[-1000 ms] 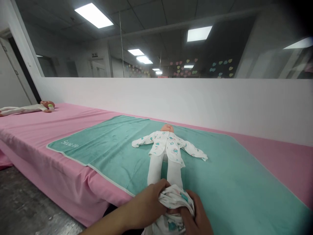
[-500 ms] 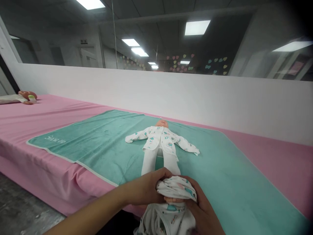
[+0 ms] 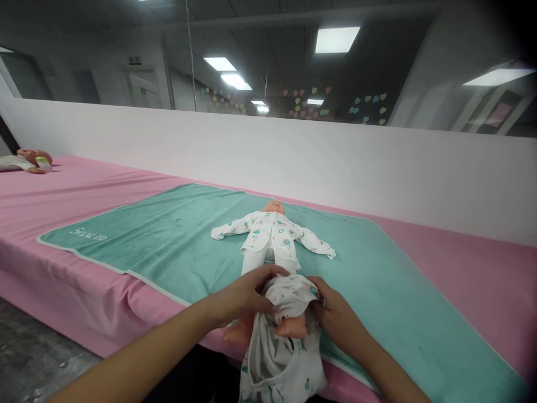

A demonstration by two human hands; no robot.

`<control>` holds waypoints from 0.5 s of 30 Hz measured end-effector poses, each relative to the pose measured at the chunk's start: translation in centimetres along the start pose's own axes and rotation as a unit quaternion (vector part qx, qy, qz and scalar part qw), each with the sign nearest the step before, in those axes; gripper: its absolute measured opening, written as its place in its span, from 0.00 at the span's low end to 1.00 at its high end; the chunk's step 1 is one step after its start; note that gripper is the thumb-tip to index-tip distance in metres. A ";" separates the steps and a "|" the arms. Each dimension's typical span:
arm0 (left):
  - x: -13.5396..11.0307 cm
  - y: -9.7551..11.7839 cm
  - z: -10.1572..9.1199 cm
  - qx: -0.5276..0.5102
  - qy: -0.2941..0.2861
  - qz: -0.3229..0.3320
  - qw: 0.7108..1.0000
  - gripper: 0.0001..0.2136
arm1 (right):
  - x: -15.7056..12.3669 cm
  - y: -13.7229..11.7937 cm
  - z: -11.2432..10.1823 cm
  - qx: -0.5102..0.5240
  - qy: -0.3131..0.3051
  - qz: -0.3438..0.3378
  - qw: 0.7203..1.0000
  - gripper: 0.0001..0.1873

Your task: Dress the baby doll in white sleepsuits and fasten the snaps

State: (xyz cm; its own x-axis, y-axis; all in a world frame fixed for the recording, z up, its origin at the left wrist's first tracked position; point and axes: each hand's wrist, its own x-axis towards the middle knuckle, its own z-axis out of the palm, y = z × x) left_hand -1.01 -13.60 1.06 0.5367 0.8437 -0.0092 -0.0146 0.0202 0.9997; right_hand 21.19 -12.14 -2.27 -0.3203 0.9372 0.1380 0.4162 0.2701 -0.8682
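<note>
Both hands at the doll's legs: my left hand (image 3: 245, 294) clasps a bunched white printed cotton garment (image 3: 289, 296), while my right hand's (image 3: 338, 313) grip on its far side cannot be told. Since the earlier frame, the garment has ridden up the vinyl baby doll (image 3: 271, 235), baring its feet (image 3: 289, 326), on a teal towel (image 3: 126, 235).

Teal towel (image 3: 126, 240) — white border, white lettering. On it, doll's top (image 3: 272, 232): white, small teal-and-pink print; bunched pants (image 3: 289, 296) same. Under it, pink bedsheet (image 3: 470, 263) — plain.
</note>
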 end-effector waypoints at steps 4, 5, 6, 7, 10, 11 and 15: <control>-0.6 -0.1 -0.4 -0.159 0.008 -0.032 0.987 0.19 | 1.1 1.2 0.4 -0.047 0.026 -0.011 0.999 0.17; -1.0 -0.3 -0.3 -0.173 0.013 -0.052 0.983 0.17 | 1.1 1.5 0.5 -0.043 0.029 -0.009 0.999 0.15; -1.4 -0.6 -0.2 -0.178 0.023 -0.073 0.981 0.16 | 1.1 1.7 0.7 -0.034 0.027 -0.006 0.999 0.14; -1.9 -0.9 -0.1 -0.177 0.037 -0.093 0.979 0.15 | 1.0 1.9 0.9 -0.021 0.021 -0.003 1.000 0.13; -3.5 -1.5 0.7 -0.177 0.073 -0.124 0.974 0.14 | 0.7 2.7 1.5 0.033 0.000 -0.002 0.999 0.11; -4.0 -1.6 1.0 -0.183 0.080 -0.124 0.972 0.14 | 0.6 2.8 1.7 0.052 -0.003 -0.001 0.999 0.10; -5.6 -2.4 2.6 -0.235 0.069 -0.130 0.961 0.11 | 0.6 3.1 1.9 0.092 -0.005 0.014 0.996 0.11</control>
State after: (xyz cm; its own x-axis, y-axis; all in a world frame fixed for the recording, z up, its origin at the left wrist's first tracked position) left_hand -1.79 -19.80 -1.21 0.4568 0.8400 -0.2929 -0.2919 0.4525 0.8426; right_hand 20.67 -11.20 -5.77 -0.3196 0.9413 0.1090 0.2625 0.1984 -0.9443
